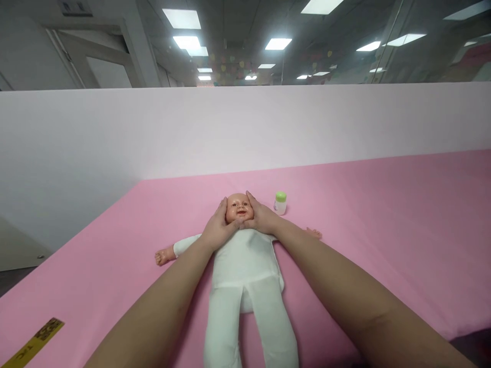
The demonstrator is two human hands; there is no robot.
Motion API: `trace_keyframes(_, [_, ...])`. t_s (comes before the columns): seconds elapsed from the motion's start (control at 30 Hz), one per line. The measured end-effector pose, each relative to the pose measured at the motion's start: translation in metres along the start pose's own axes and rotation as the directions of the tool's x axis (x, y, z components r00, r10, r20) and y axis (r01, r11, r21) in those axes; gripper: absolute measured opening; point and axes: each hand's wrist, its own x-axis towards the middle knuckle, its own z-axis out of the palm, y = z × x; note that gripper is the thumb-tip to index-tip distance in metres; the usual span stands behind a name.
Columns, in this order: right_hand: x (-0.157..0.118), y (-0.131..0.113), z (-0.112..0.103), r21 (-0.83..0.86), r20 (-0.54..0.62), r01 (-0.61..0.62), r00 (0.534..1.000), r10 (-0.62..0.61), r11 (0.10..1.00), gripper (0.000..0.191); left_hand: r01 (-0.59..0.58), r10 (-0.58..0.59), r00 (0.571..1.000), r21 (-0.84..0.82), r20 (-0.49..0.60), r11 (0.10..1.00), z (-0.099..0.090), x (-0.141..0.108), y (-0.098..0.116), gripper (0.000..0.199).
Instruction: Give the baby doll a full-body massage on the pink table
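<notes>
A baby doll (pixel 245 260) with a hard plastic head and a white cloth body lies on its back, its legs toward me and its arms spread to the sides. My left hand (pixel 219 226) cups the left side of the doll's head, fingers along the cheek and thumb under the chin. On the other side my right hand (pixel 262 215) cups the head in the same way. Both thumbs meet near the doll's chin. The fingertips at the back of the head are partly hidden. My right forearm partly covers one of the doll's arms.
A small clear bottle with a green cap (pixel 280 203) stands just beyond my right hand. Pink sheeting (pixel 383 225) covers the surface, with a white low wall (pixel 245 130) behind it. A yellow strip with a printed code (pixel 34 343) lies at the front left.
</notes>
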Motion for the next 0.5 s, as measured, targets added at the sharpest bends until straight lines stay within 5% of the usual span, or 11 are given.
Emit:
trace_keyframes(0.27, [-0.004, -0.014, -0.001, 0.016, 0.017, -0.033, 0.999, 0.033, 0.999, 0.101, 0.138, -0.139, 0.990, 0.111, -0.001, 0.984, -0.011, 0.008, -0.008, 0.115])
trace_keyframes(0.5, [-0.001, -0.006, -0.010, 0.018, 0.052, -0.045, 0.998, 0.044, 0.999, 0.080, 0.102, -0.101, 0.995, 0.060, -0.019, 0.993, -0.011, 0.011, -0.022, 0.099])
